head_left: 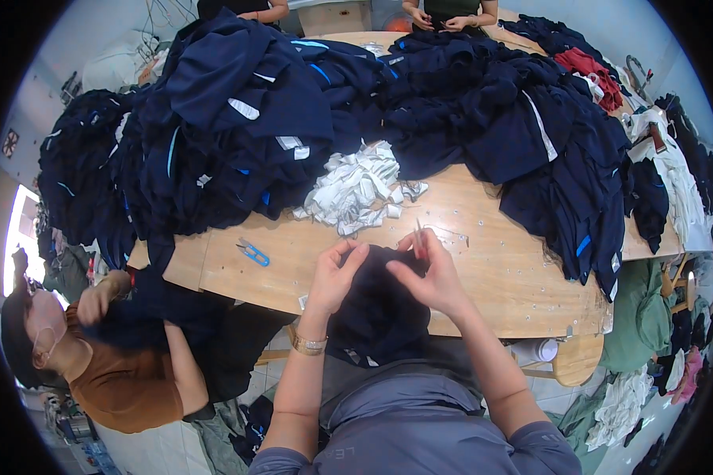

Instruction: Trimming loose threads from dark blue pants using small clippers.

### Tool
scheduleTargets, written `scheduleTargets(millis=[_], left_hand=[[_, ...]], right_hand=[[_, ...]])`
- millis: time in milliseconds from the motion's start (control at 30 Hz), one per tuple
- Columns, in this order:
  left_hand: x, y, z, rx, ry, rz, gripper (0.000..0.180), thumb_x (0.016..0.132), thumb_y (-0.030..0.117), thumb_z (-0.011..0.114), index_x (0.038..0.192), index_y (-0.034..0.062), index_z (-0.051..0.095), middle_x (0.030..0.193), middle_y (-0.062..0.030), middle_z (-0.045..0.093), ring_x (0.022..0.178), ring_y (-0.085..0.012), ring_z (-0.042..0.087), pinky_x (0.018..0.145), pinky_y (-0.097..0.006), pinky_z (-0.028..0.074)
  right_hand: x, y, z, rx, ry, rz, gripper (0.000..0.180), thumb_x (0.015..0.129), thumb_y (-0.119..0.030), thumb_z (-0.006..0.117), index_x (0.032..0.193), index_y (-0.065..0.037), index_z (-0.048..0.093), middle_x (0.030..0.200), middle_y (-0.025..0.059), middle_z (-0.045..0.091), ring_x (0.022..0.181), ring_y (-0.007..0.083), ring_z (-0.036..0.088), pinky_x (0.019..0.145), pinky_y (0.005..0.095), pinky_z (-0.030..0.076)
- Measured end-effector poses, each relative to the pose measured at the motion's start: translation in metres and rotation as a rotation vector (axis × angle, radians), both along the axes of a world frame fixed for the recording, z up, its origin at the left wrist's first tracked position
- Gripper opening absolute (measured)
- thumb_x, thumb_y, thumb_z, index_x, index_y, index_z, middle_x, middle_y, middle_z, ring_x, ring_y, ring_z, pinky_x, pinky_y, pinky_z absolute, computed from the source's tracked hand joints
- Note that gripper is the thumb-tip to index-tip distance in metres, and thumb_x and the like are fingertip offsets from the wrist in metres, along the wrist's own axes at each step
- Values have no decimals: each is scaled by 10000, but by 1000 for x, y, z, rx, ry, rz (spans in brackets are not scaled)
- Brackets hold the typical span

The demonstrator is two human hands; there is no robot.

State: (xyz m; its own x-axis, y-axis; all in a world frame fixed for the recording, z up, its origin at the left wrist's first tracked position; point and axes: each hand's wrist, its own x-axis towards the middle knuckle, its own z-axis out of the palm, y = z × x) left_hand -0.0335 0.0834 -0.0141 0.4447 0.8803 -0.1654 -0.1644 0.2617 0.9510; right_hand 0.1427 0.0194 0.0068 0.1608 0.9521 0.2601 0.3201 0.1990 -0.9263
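Navy garments (245,119) heap along the far edge of the table (483,253). Across its near edge lies a dark garment (382,309), pinched by the left hand (334,277); the right hand (437,279) grips small snips (419,229). Probably thread-trimming; the next cut calls for steady cloth.

Passable tabletop (515,285) rightward, white scraps (352,188), navy garments (238,87) blocking ahead

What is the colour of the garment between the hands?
The garment is dark navy in the head view.
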Motion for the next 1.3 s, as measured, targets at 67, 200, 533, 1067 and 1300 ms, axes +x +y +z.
scheduleTargets(millis=[67, 200, 533, 1067, 1300], left_hand=[[2, 0, 2, -4, -53, -11, 211, 916, 182, 539, 943, -14, 610, 859, -10, 627, 754, -40, 532, 677, -173, 425], [0, -2, 4, -22, -49, -4, 348, 962, 285, 447, 952, -15, 623, 861, -10, 625, 755, -37, 527, 674, -171, 415], [5, -15, 14, 143, 232, -132, 187, 785, 165, 702, 890, 32, 623, 805, 14, 604, 719, -40, 520, 650, -189, 427], [27, -28, 33, 260, 228, -131, 266, 724, 57, 706, 972, 32, 611, 825, -23, 638, 768, -78, 576, 714, -219, 451], [34, -41, 24, 351, 390, 93, 181, 690, 116, 744, 776, -1, 635, 741, -60, 656, 684, -98, 587, 661, -237, 464]], right_hand=[[-6, 2, -4, 38, -22, 7, 337, 715, -179, 733, 879, -27, 481, 763, 78, 484, 731, 231, 463, 671, 325, 388], [-15, 8, -3, 147, -174, -17, 307, 725, -76, 704, 947, -52, 493, 837, 51, 517, 716, 160, 458, 639, 274, 409], [-14, 10, -5, 39, 153, -20, 222, 796, -18, 617, 830, -35, 399, 705, 76, 540, 635, 150, 496, 571, 268, 396], [11, 0, 10, -52, 268, 23, 239, 809, 1, 597, 821, -60, 367, 783, 37, 523, 781, 107, 506, 714, 244, 401], [9, -16, 22, 20, 322, 10, 263, 805, -8, 595, 774, -66, 340, 761, 40, 541, 721, 87, 495, 650, 228, 389]])
